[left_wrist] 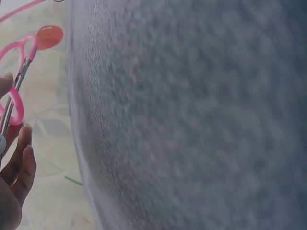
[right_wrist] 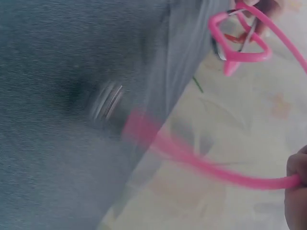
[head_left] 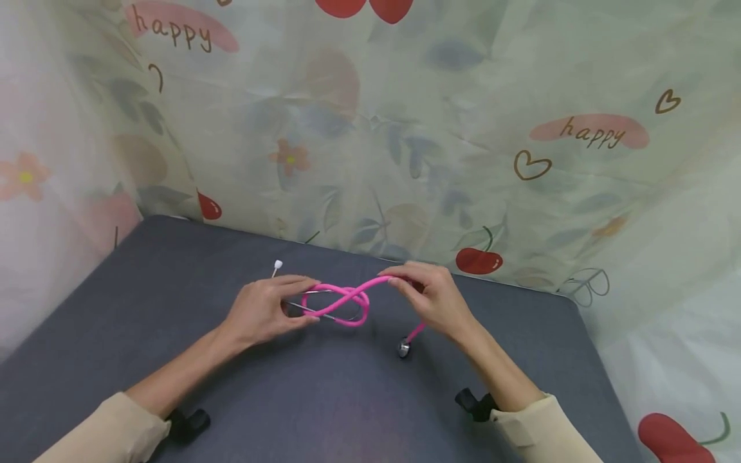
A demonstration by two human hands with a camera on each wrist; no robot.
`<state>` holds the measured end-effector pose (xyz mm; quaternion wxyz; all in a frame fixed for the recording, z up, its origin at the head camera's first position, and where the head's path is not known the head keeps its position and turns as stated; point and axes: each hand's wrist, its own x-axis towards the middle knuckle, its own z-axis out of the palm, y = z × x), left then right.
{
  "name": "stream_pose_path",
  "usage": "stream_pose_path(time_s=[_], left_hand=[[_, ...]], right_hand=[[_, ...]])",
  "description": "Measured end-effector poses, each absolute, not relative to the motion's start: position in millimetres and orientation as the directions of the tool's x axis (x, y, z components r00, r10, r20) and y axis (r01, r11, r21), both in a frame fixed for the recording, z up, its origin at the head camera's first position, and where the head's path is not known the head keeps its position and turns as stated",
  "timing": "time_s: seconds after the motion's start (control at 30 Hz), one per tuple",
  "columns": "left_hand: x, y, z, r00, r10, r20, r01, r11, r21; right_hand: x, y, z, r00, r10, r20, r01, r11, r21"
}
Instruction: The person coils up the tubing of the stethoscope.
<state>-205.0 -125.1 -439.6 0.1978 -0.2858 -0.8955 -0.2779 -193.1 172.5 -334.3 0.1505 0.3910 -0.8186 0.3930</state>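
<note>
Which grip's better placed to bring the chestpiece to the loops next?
Right grip, probably: it pinches the pink tube that runs to the chestpiece, which sits nearer it. The left grip is holding the loops.

Left of the pink loop (head_left: pixel 366 308), the left grip (head_left: pixel 267 308) hides some metal tube (left_wrist: pixel 20 76); right of it, the right grip (head_left: pixel 433 299) covers tubing (head_left: pixel 415 332); below it, the metal disc (right_wrist: pixel 106 101) is blurred.

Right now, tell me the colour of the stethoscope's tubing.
The tubing is bright pink, best seen in the head view.
</note>
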Motion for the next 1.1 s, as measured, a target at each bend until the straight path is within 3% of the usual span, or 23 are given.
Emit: stream_pose_path(time_s=[0.17,0.4,0.57,0.83,1.1], left_hand=[[-199,-119,-439,-0.768,0.464,0.441,0.633,0.651,0.418],[-197,-113,-440,-0.727,0.534,0.432,0.687,0.572,0.449],[-195,-109,-440,-0.752,0.522,0.403,0.657,0.541,0.526],[-191,-105,-438,-0.732,0.554,0.396,0.67,0.484,0.562],[-180,-101,-429,-0.689,0.571,0.446,0.686,0.317,0.655]], right_hand=[[-196,166,-322,-0.602,-0.588,0.54,-0.789,0.337,-0.513],[-202,158,-318,-0.547,-0.602,0.582,-0.827,0.283,-0.486],[-206,151,-313,-0.502,-0.606,0.618,-0.858,0.257,-0.444],[-220,146,-316,-0.552,-0.557,0.62,-0.829,0.285,-0.482],[-227,144,-325,-0.618,-0.52,0.59,-0.782,0.327,-0.53]])
